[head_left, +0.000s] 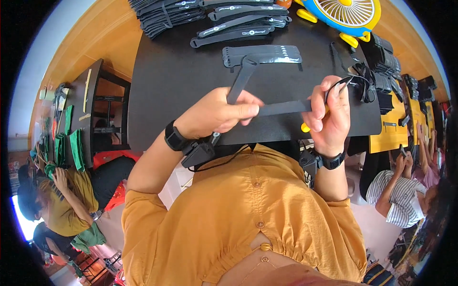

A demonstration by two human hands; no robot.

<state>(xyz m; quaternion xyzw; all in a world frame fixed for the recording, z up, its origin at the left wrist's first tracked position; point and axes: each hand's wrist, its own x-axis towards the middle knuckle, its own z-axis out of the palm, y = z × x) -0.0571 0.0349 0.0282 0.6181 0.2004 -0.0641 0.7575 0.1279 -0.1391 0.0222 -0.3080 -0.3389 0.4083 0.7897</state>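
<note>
My left hand (224,112) is closed on a long dark-grey strap (281,107); one length rises from it to a rounded looped end (243,71), another runs across to my right. My right hand (329,112) is closed round the far part of that strap, with what looks like yellow-handled scissors (305,127) also in its grip, their silver blades pointing up. A thin black band loops over these fingers. Just beyond my hands lies a flat bundle of grey straps (262,56). A tangle of black straps (363,82) sits right of my right hand.
The dark tabletop (171,76) bears strap piles (167,14) at the back and a blue-yellow fan (346,14) at back right. Co-workers sit left (71,200) at a table with green strips (76,148), and right (393,195) at yellow tables (389,138) with black stacks.
</note>
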